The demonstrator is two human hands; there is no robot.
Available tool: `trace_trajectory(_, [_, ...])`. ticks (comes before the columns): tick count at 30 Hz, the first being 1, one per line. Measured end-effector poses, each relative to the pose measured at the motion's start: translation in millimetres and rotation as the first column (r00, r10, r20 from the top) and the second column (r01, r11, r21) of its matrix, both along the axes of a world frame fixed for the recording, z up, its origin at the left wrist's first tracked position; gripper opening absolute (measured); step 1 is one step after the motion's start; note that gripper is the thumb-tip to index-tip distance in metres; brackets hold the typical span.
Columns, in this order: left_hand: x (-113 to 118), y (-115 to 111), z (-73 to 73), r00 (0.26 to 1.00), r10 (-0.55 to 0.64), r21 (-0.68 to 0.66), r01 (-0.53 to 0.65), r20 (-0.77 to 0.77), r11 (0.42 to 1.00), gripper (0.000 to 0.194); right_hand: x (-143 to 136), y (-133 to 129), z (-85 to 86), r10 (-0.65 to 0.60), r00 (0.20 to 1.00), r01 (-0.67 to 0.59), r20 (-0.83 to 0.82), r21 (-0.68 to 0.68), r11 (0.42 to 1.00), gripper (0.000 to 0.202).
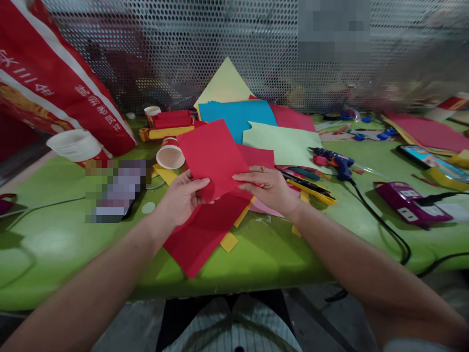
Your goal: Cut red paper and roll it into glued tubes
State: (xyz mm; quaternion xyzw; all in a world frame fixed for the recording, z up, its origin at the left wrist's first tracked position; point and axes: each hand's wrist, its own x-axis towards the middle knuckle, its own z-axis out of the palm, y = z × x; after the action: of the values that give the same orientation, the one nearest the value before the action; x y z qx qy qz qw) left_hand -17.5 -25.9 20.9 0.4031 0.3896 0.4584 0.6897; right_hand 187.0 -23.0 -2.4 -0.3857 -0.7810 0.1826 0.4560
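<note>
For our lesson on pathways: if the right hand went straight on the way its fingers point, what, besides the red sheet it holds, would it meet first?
The right hand would probably meet the left hand, its thumb on the held red sheet, though depth is unclear.

Red bag (68, 68) at left: slanting white Chinese lettering, “买三金” and “就到老凤祥”.
</note>
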Motion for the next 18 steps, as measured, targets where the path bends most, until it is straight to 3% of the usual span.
trace_trajectory(3, [0.8, -0.6, -0.1, 0.999, -0.046, 0.005, 0.046, -0.008, 0.999, 0.022, -0.2, -1.1, 2.9, 0.024, 0.991, -0.031, -0.129, -0.050, 0.998, 0.011])
trace_trajectory(7, [2.9, -0.3, 0.7, 1.000, -0.016, 0.000, 0.016, 0.019, 1.000, 0.020, -3.3, -4.2, 6.0, 0.058, 0.976, -0.081, -0.210, -0.106, 0.991, 0.007])
trace_trajectory(14, [4.3, -3.8, -4.7, 0.989, -0.082, 0.065, 0.091, -0.119, 0.994, 0.013, -8.2, -4.9, 9.2, -0.081, 0.910, -0.036, -0.407, -0.272, 0.962, 0.020])
trace_trajectory(18, [4.6, -6.7, -3.2, 0.982, -0.100, 0.058, 0.111, -0.159, 0.992, 0.018, -8.3, -5.1, 10.1, -0.101, 0.912, -0.051, -0.398, -0.354, 0.934, 0.026])
